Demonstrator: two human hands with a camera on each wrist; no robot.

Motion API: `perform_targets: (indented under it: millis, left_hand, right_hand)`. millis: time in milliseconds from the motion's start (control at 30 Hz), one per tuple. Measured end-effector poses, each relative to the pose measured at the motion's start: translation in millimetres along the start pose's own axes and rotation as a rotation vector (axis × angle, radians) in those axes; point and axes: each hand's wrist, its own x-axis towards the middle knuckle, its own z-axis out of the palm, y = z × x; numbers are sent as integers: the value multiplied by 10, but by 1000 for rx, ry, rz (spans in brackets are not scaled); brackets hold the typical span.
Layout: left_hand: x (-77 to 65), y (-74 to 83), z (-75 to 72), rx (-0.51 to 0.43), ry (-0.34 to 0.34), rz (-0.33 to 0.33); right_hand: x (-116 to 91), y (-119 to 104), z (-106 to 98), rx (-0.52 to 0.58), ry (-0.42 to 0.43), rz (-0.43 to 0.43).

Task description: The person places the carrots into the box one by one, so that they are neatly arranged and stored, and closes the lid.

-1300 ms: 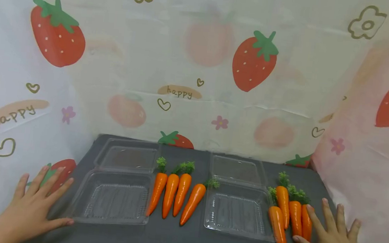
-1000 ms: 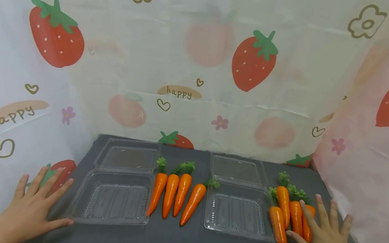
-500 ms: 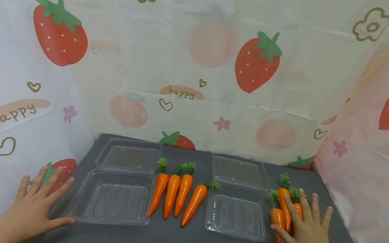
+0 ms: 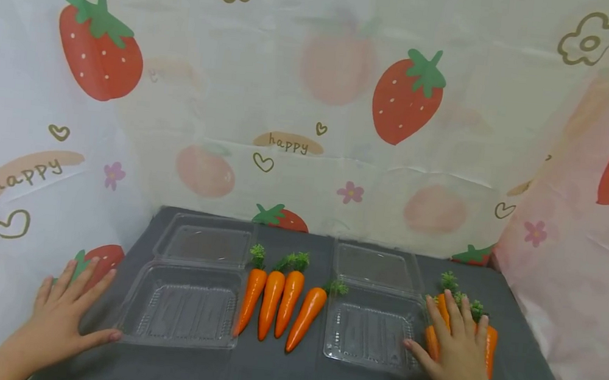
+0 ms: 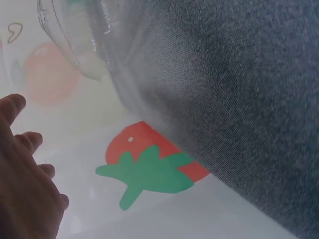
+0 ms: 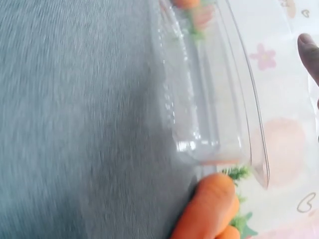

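My left hand [image 4: 58, 319] is spread with straight fingers at the left, beside a clear plastic box [image 4: 176, 344] whose lid [image 4: 202, 244] lies folded back. It holds nothing. My right hand [image 4: 457, 348], fingers also spread, is over a bunch of orange carrots [image 4: 490, 348] with green tops and hides part of them; I cannot tell whether it touches them. Its thumb is near the right rim of a second clear box [image 4: 367, 361], also lying open. In the right wrist view, carrots [image 6: 207, 206] lie next to that box's [image 6: 194, 144] corner.
Between the two boxes several more carrots [image 4: 288, 305] lie side by side on the dark grey cloth [image 4: 264, 376]. White fabric [image 4: 292, 91] printed with strawberries stands at the back and on both sides.
My right hand has moved left, from the right side of the carrot bunch to over it. My left hand stays nearly in place. The head view has shifted slightly.
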Motion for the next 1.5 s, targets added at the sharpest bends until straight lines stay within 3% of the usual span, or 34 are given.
perform_targets:
  millis: [400,767,967,1233,1500]
  left_hand:
    - [-18,-3,157,-233,89,-28]
    - [2,51,185,-434,21,-108]
    - [-5,105,183,-548,21,-95]
    - [-3,135,200,-585,15,-145]
    - [-24,101,243,-600,19,-150]
  right_hand:
    - [109,-247,106,94,64,-11]
    - [211,-458,206,170,91,-2]
    - [284,-629,249,208,109,15]
    - [373,-871,329,254,123,32]
    - [432,-1174,434,324,146,24]
